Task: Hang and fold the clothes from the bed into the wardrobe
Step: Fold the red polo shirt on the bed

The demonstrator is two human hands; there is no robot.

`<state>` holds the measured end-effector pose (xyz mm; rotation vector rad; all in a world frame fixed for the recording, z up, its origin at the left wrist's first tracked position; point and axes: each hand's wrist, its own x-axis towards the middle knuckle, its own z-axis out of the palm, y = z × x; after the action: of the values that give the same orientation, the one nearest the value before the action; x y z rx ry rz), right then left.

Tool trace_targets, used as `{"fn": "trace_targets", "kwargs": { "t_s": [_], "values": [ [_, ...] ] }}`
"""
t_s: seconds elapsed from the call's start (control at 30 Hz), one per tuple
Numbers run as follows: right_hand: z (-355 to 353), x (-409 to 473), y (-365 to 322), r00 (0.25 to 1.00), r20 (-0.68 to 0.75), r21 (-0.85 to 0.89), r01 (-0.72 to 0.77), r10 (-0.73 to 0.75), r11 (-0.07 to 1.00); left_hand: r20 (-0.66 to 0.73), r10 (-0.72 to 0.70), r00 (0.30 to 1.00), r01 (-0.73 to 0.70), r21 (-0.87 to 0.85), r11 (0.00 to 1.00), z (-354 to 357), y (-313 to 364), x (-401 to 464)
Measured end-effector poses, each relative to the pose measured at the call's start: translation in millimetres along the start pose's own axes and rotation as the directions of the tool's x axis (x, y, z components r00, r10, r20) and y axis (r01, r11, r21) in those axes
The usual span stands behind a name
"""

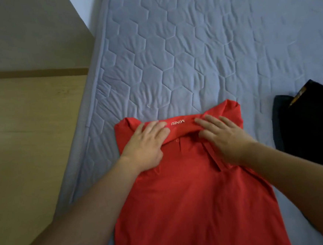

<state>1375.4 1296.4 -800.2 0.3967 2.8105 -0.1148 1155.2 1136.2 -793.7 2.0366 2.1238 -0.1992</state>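
Red polo shirt (pixel 192 188) is lying face-up on the quilted mattress (pixel 189 50), long axis running from the collar (pixel 179 127) at the far end back toward the person. Left hand (pixel 147 143) and right hand (pixel 221 138) are both pressing flat on the collar zone, fingers straight, gripping nothing, equally near it. Sides are looking already folded inward, though the lower hem is running out of view. Next fold probably means bringing hem up to collar. Dark folded garment (pixel 311 127) is lying just right of the shirt. Wooden floor (pixel 29 135) is showing left of the mattress.
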Motion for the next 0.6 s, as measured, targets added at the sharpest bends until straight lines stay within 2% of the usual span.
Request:
{"fn": "trace_targets", "kwargs": {
  "t_s": [0.07, 0.1, 0.2, 0.27, 0.33, 0.37, 0.4, 0.43, 0.47, 0.53, 0.57, 0.6],
  "values": [
    [24, -11, -1, 0.958, 0.285, -0.008, -0.032, 0.033, 0.999, 0.211, -0.112, 0.971, 0.129, -0.069, 0.989, 21, 7, -10],
    [34, -13, -1, 0.939, 0.34, 0.017, -0.056, 0.047, 0.998, 0.258, -0.142, 0.956, 0.169, -0.088, 0.982, 31, 9, -11],
    [49, -12, -4, 0.953, 0.294, 0.117, -0.113, 0.074, 0.987, 0.275, -0.173, 0.946, 0.203, -0.084, 0.976, 48, 9, -10],
    [56, -20, -11, 0.968, 0.194, 0.215, -0.199, 0.158, 0.956, 0.176, -0.223, 0.959, 0.247, -0.13, 0.96, 50, 15, -15],
    [59, -41, -26, 0.939, 0.155, 0.326, -0.341, 0.306, 0.882, 0.026, -0.373, 0.928, 0.366, -0.264, 0.893, 45, 34, -33],
    [60, -54, -36, 0.905, 0.169, 0.377, -0.425, 0.39, 0.823, -0.028, -0.492, 0.87, 0.452, -0.353, 0.819, 42, 45, -47],
    [61, -69, -47, 0.853, 0.206, 0.426, -0.519, 0.479, 0.741, -0.047, -0.62, 0.783, 0.541, -0.442, 0.716, 43, 55, -64],
    [62, -83, -58, 0.781, 0.268, 0.478, -0.617, 0.564, 0.626, -0.009, -0.736, 0.677, 0.623, -0.525, 0.58, 45, 65, -83],
    [62, -97, -71, 0.691, 0.343, 0.527, -0.702, 0.637, 0.479, 0.086, -0.821, 0.565, 0.691, -0.593, 0.413, 50, 74, -104],
    [65, -121, -94, 0.493, 0.477, 0.558, -0.81, 0.728, 0.182, 0.334, -0.874, 0.352, 0.776, -0.627, 0.073, 59, 89, -145],
    [68, -132, -105, 0.387, 0.535, 0.506, -0.858, 0.751, 0.081, 0.447, -0.855, 0.262, 0.785, -0.614, -0.08, 63, 96, -164],
    [69, -143, -115, 0.288, 0.584, 0.415, -0.91, 0.759, 0.026, 0.541, -0.819, 0.194, 0.786, -0.584, -0.2, 67, 102, -181]
  ]
}}
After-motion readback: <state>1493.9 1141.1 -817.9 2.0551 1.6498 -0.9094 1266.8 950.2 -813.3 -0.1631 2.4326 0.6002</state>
